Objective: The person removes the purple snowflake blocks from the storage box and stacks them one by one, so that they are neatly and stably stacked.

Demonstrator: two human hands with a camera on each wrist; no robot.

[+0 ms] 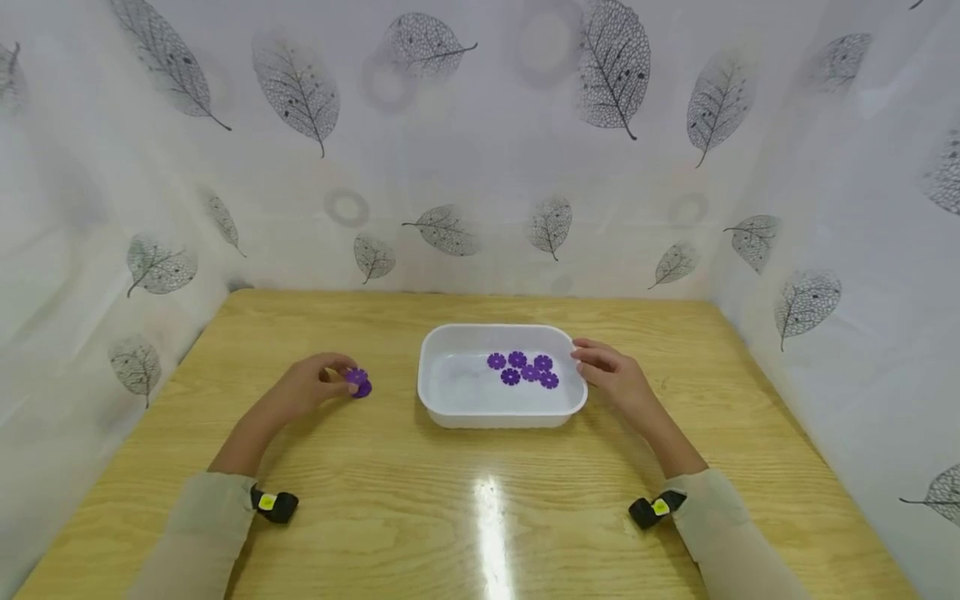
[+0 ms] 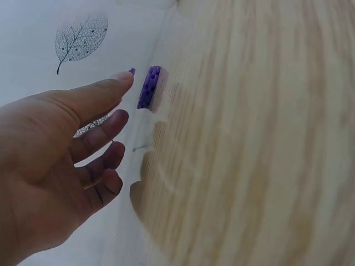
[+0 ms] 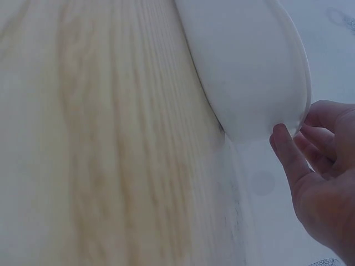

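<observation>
Between its thumb and fingers my left hand [image 1: 309, 386] pinches a purple notched, flower-shaped disc [image 1: 356, 377]. Just below it, a short stack of the same purple discs [image 2: 148, 87] stands on the table. In the left wrist view only a small bit of the held disc shows at the thumb tip. My right hand [image 1: 611, 371] grips the right end of a white plastic tray [image 1: 495, 421], its thumb against the outer wall and fingers at the rim. Inside the tray, toward its right half, several purple flower-shaped discs [image 1: 517, 359] lie flat.
The wooden table [image 1: 390, 500] reaches back to a white curtain [image 1: 480, 167] printed with grey leaves, which also hangs along both sides. Each wrist carries a black strapped camera, one on the left [image 1: 275, 506] and one on the right [image 1: 656, 509].
</observation>
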